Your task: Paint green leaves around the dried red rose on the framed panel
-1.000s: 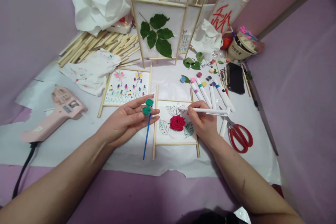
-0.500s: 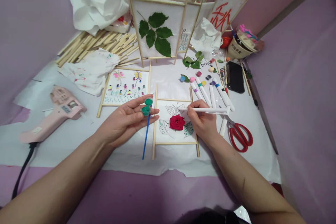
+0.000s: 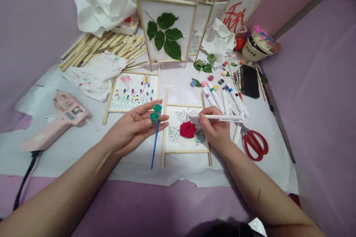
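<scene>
My left hand (image 3: 132,129) is raised palm up, holding a small green paint pot (image 3: 154,117) with its hinged lid (image 3: 157,107) open. A blue paintbrush (image 3: 154,146) is held upright against those fingers, its handle end pointing down. My right hand (image 3: 214,129) grips a long white paint marker (image 3: 219,117), resting just right of a red rose (image 3: 187,129). The rose sits on a wood-framed paper panel (image 3: 185,152) with outlined leaves, and the marker's tip is over the paper. The paint inside the pot is hidden.
A pink hot glue gun (image 3: 57,123) with a black cord lies left. Red-handled scissors (image 3: 255,145), several white markers (image 3: 215,98) and a black phone (image 3: 249,80) lie right. Wooden sticks (image 3: 100,48) and framed panels stand behind.
The whole scene sits slightly higher in the view than a second ago. Both hands keep the same hold, with little visible movement.
</scene>
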Motion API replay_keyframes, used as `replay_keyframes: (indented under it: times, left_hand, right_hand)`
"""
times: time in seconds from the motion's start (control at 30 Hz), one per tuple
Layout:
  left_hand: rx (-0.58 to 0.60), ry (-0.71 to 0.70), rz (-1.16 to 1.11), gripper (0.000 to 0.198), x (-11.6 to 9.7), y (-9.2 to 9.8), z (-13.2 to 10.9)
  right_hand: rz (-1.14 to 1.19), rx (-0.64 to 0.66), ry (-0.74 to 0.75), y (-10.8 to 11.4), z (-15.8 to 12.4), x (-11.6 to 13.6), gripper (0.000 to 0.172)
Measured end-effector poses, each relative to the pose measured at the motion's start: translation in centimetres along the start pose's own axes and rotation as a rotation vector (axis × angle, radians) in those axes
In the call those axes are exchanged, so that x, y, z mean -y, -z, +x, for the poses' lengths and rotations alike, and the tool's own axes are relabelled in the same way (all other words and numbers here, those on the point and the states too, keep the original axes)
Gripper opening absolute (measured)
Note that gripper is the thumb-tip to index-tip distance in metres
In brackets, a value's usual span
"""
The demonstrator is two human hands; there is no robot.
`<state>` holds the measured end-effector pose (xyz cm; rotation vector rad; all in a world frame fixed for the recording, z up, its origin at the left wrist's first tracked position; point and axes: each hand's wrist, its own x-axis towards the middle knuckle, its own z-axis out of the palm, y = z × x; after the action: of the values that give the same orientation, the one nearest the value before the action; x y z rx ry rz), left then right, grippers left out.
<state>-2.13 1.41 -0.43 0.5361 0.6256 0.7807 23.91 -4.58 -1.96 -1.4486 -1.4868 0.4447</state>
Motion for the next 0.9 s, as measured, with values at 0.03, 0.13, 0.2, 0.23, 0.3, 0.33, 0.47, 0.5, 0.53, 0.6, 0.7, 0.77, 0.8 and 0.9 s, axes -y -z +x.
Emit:
replay_keyframes:
  times: [0.03, 0.13, 0.2, 0.23, 0.3, 0.33, 0.47, 0.5, 0.53, 0.6, 0.7, 0.77, 0.8, 0.9]
  left_hand:
    - [-0.001, -0.001, -0.001, 0.045, -0.02, -0.03, -0.01]
    - [0.004, -0.002, -0.003, 0.044, -0.05, -0.16, 0.02]
    - [0.005, -0.001, -0.002, 0.043, -0.05, -0.24, 0.05]
    - [0.004, -0.001, -0.002, 0.043, -0.05, -0.27, 0.06]
    - [-0.003, -0.002, 0.001, 0.043, -0.04, -0.3, 0.06]
    - [-0.006, -0.002, 0.004, 0.043, -0.04, -0.29, 0.06]
    - [-0.011, 0.0, 0.009, 0.042, -0.06, -0.21, 0.01]
    - [-0.01, -0.001, 0.007, 0.043, -0.06, -0.18, 0.01]
    - [-0.008, 0.0, 0.005, 0.043, -0.05, -0.15, 0.01]
    - [-0.002, 0.0, 0.003, 0.044, -0.02, -0.08, 0.02]
    - [0.003, 0.005, 0.006, 0.044, 0.04, 0.01, 0.01]
    - [-0.002, 0.008, 0.012, 0.044, 0.05, 0.04, -0.01]
    - [-0.006, 0.009, 0.015, 0.044, 0.04, 0.04, -0.02]
    - [-0.016, 0.011, 0.019, 0.044, 0.0, 0.01, -0.03]
  right_hand:
    - [-0.003, 0.001, 0.0, 0.0, 0.01, 0.01, 0.015]
    - [-0.011, 0.01, -0.006, 0.01, 0.09, 0.07, 0.015]
    - [-0.01, 0.014, -0.01, 0.01, 0.17, 0.14, 0.016]
    - [-0.01, 0.014, -0.008, 0.01, 0.21, 0.18, 0.016]
    - [-0.008, 0.013, -0.006, 0.02, 0.26, 0.26, 0.016]
    - [-0.008, 0.013, -0.007, 0.03, 0.28, 0.3, 0.016]
    - [-0.009, 0.024, -0.017, 0.05, 0.22, 0.38, 0.015]
    - [-0.008, 0.025, -0.019, 0.04, 0.2, 0.36, 0.014]
    - [-0.006, 0.026, -0.023, 0.03, 0.17, 0.34, 0.014]
    - [0.004, 0.02, -0.025, 0.02, 0.12, 0.27, 0.014]
    - [0.014, -0.005, -0.015, 0.0, 0.11, 0.17, 0.015]
    - [0.009, -0.009, -0.013, 0.0, 0.14, 0.15, 0.015]
    - [0.005, -0.005, -0.015, 0.0, 0.15, 0.16, 0.015]
    - [-0.001, 0.018, -0.029, -0.01, 0.19, 0.23, 0.015]
